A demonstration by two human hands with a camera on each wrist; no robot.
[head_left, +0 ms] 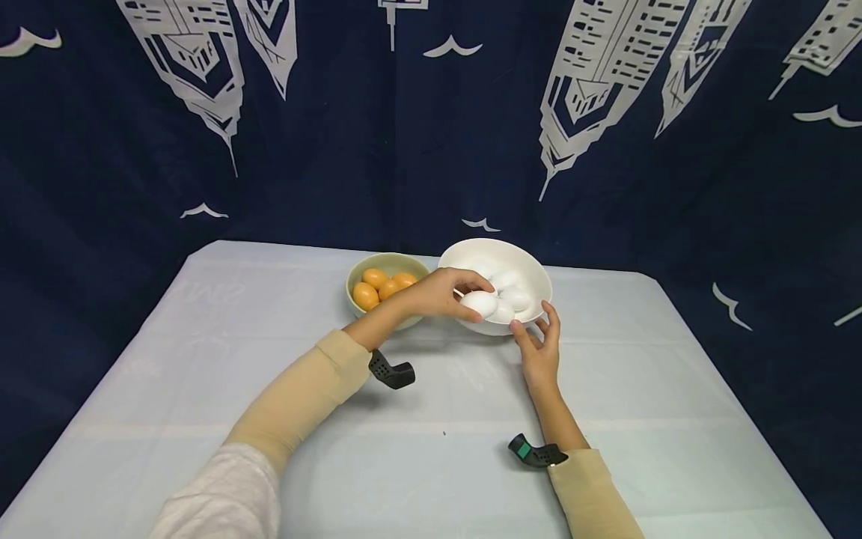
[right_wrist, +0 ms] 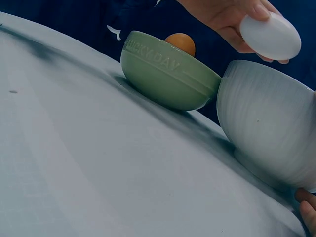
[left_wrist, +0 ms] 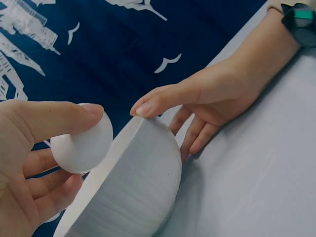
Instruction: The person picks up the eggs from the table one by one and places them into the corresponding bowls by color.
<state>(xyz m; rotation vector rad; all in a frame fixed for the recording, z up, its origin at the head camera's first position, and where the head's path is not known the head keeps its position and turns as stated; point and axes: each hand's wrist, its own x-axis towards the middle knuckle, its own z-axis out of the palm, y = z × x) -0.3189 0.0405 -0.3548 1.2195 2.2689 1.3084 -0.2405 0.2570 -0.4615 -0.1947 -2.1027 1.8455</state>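
My left hand [head_left: 441, 292] holds a white egg [head_left: 480, 303] between thumb and fingers, just over the near-left rim of a large white bowl [head_left: 539, 278]. Several more white eggs [head_left: 515, 297] lie inside that bowl. In the left wrist view the thumb lies across the egg [left_wrist: 81, 148], with fingers behind and below it. My right hand [head_left: 541, 352] grips the bowl's near-right side, its thumb on the rim in the left wrist view and the other fingers against the outer wall. The right wrist view shows the held egg [right_wrist: 271, 37] above the bowl [right_wrist: 266, 113], apart from it.
Left of the white bowl stands a smaller green bowl [right_wrist: 163, 74] with several orange-brown, egg-shaped things [head_left: 366, 296] in it. Both bowls are near the far edge of the table, on a pale tablecloth [head_left: 431, 479]. A dark blue curtain [head_left: 404, 150] with white prints hangs behind.
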